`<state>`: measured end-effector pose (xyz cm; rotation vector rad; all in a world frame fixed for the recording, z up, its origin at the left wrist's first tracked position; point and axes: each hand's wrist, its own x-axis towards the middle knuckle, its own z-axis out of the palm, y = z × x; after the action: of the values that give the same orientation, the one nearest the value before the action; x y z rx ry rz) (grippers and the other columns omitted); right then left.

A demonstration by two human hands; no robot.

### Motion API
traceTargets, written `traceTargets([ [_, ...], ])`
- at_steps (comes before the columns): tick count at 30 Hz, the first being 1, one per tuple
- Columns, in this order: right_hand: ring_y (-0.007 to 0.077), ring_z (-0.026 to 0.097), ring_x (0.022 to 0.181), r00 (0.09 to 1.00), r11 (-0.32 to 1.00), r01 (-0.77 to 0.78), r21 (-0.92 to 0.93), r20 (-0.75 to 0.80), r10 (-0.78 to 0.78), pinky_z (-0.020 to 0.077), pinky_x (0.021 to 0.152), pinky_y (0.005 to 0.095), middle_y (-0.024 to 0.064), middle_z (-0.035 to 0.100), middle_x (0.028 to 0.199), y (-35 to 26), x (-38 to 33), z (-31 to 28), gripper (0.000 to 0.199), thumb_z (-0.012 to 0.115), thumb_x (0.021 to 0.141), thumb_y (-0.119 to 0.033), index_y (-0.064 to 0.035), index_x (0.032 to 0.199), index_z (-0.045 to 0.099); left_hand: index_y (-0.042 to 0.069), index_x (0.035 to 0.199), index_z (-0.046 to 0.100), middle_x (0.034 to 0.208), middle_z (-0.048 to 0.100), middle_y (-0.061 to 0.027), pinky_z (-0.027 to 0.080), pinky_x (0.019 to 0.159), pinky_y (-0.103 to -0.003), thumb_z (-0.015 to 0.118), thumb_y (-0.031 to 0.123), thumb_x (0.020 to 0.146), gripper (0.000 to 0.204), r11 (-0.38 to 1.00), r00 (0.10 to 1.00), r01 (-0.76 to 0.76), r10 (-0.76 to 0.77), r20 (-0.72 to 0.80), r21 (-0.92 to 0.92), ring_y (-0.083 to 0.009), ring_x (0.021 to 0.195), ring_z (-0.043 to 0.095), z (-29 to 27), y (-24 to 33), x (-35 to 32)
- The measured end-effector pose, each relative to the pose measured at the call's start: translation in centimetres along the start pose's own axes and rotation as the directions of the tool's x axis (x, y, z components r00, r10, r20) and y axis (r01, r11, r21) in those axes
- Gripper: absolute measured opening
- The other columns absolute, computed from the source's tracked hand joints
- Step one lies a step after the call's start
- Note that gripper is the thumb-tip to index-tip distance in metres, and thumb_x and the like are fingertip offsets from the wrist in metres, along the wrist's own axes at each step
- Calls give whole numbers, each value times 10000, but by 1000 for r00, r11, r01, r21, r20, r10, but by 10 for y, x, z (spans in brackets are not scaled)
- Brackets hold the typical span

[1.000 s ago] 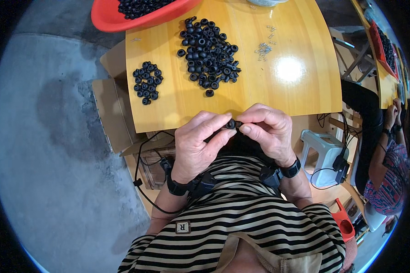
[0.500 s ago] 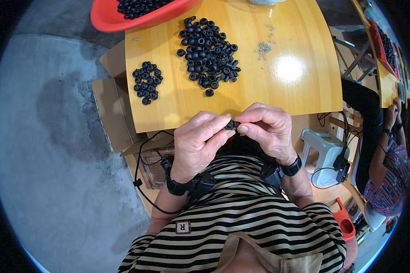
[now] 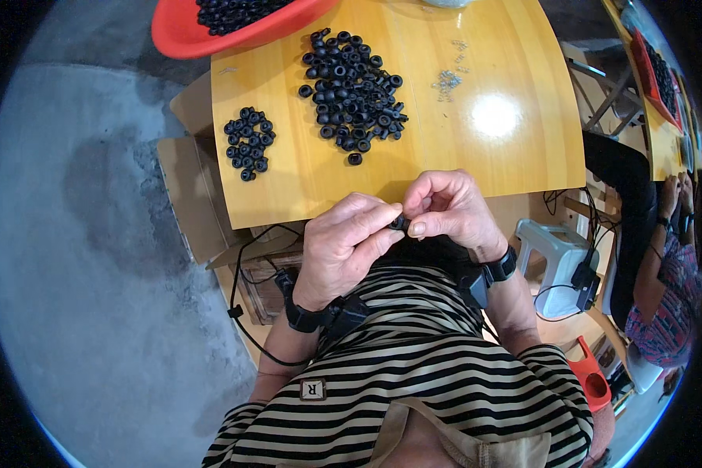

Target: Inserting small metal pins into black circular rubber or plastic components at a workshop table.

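Just off the near edge of the table, my left hand [image 3: 343, 246] pinches a small black ring-shaped part [image 3: 398, 223] between thumb and forefinger. My right hand [image 3: 454, 214] is curled at the part's right side, its thumb and bent forefinger against it. Whether something tiny sits between those right fingertips is hidden. Beyond my hands a large pile of similar black parts [image 3: 355, 93] spreads over the yellow wooden table [image 3: 515, 168]. To its left lies a smaller cluster of the same black parts [image 3: 248, 142].
A red basin [image 3: 246, 40] of black parts stands at the far left. Tiny silvery metal pieces [image 3: 447, 82] lie right of the pile. Below the table are a white stool [image 3: 555, 257] and an open cardboard box [image 3: 191, 187]. Another person [image 3: 663, 296] sits at the right.
My right hand has risen slightly, its forefinger curling back from the tip of the part. The left hand keeps its pinch and has shifted a little right. The view has moved slightly.
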<state>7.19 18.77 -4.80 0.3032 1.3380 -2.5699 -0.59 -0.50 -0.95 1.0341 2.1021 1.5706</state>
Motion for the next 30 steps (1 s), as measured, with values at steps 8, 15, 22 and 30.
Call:
traceTargets([
  [8,87,626,686,997,992,-38,122,67,30,510,630,212,48,687,826,2,0,5,263,799,766,-75,4,995,695,63,1021,737,1062,615,-73,502,845,-356,822,59,682,350,983,979,-177,171,-109,-50,-264,977,588,9,-11,1],
  [15,61,577,648,985,965,161,206,30,-170,451,588,194,32,669,769,22,2,14,211,765,746,-92,7,922,703,54,1019,742,1048,613,-95,450,950,-450,808,152,730,311,975,972,-220,217,-85,-23,-316,1061,543,8,-8,1],
  [22,53,518,548,995,962,97,254,-24,-94,389,512,188,9,605,651,27,3,21,114,703,785,-117,-16,793,650,36,1051,718,1014,628,-93,503,867,-389,805,66,721,342,982,975,-189,188,-115,5,-292,1000,587,13,-11,-2],
  [30,18,456,577,1000,996,-14,88,29,12,319,517,195,-37,573,663,11,-4,15,86,700,770,-87,-42,740,633,10,944,716,943,639,-81,517,765,-340,816,2,675,287,975,976,-213,215,-31,56,-255,887,624,12,-5,1],
])
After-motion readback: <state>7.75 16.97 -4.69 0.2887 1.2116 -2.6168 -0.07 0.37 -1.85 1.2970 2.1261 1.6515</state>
